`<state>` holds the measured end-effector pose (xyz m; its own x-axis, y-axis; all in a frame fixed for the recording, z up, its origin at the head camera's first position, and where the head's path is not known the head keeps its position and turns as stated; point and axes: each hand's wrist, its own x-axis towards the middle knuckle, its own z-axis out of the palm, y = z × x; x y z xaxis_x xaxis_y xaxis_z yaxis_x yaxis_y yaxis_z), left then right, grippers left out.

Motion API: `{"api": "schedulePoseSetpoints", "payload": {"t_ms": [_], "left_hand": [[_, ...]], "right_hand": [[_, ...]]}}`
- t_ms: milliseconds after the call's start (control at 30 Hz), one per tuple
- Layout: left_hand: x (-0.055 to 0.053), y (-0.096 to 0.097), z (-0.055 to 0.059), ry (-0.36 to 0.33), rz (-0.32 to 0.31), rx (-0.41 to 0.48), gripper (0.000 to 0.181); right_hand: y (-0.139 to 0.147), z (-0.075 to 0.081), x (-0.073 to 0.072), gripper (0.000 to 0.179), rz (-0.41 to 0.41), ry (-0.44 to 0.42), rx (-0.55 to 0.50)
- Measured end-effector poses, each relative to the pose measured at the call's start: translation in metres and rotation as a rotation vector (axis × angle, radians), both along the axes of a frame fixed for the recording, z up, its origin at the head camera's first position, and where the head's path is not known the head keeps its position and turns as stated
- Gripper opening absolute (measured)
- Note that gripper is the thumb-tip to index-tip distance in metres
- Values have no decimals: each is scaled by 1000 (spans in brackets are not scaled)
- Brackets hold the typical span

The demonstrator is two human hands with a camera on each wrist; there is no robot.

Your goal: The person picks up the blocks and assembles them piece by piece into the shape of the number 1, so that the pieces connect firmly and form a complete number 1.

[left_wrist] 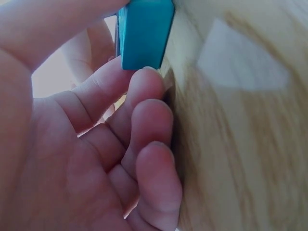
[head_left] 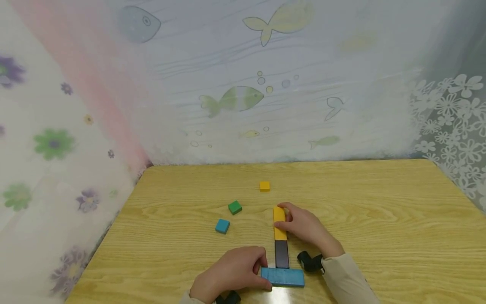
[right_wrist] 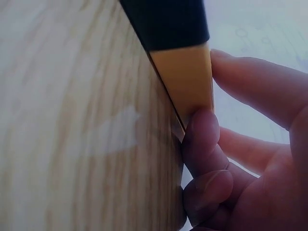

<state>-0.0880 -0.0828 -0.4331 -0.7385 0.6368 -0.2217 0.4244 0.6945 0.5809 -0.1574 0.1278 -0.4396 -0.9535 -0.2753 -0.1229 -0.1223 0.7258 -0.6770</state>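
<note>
My left hand (head_left: pixel 237 268) holds the left end of a long blue block (head_left: pixel 284 277) between thumb and fingers, near the table's front. In the left wrist view the end of that blue block (left_wrist: pixel 146 36) shows at the fingertips. A dark block (head_left: pixel 282 253) runs away from the blue block's far side, and a yellow block (head_left: pixel 281 234) follows in line. My right hand (head_left: pixel 305 226) grips the yellow block, its thumb across the top and a finger at its far end. The right wrist view shows the yellow block (right_wrist: pixel 185 79) end to end with the dark block (right_wrist: pixel 168 21).
A small blue block (head_left: pixel 222 226), a small green block (head_left: pixel 235 207) and a small yellow block (head_left: pixel 264 186) lie apart on the wooden table (head_left: pixel 171 240). Patterned sheeting (head_left: pixel 212 139) stands behind the table. A black wrist device (head_left: pixel 310 261) sits by the right sleeve.
</note>
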Motion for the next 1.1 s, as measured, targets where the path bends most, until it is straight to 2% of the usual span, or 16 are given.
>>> {"api": "schedulePoseSetpoints", "payload": {"t_ms": [600, 833, 1100], "left_hand": [[-1, 1, 4, -44, 9, -8, 31], [-2, 0, 4, -33, 6, -5, 31], [-1, 1, 3, -45, 10, -2, 32]], "right_hand": [[2, 6, 1, 64, 42, -53, 3], [1, 6, -1, 65, 50, -55, 2], [5, 6, 0, 64, 30, -75, -49]]}}
